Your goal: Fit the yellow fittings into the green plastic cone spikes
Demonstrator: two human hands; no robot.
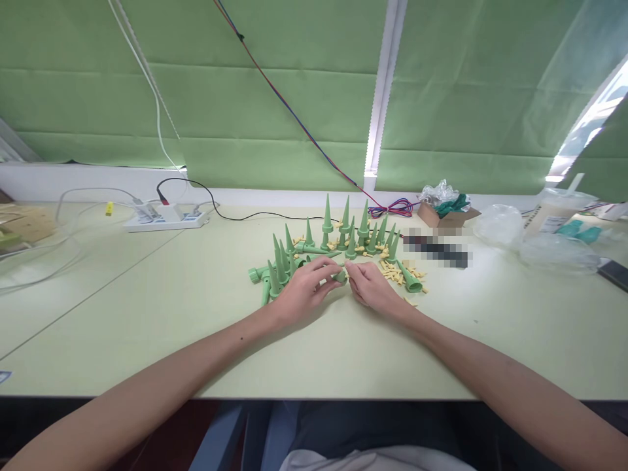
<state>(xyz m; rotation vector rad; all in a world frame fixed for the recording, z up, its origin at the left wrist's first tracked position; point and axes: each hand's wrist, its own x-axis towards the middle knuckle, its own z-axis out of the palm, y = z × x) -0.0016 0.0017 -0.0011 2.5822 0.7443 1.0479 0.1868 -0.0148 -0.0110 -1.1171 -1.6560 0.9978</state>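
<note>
My left hand [314, 282] is closed around a green plastic spike [340, 276], its wide end turned toward my right hand. The fingers of my right hand [369, 285] are pinched together right beside that end; whatever they hold is too small and hidden to make out. Behind my hands, several green cone-shaped spikes [351, 243] stand upright, some stacked, while others lie on their sides. Small yellow plastic pieces [390, 271] are scattered just right of my right hand. Another spike [409, 277] lies among them with its hollow end showing.
A white power strip [169, 220] with plugs and cables sits at the back left. Along the back right are a small cardboard box [445, 214], clear plastic bags [499, 224], a cup with a straw [553, 210] and a dark phone-like object [613, 273]. The table's front edge crosses below my forearms.
</note>
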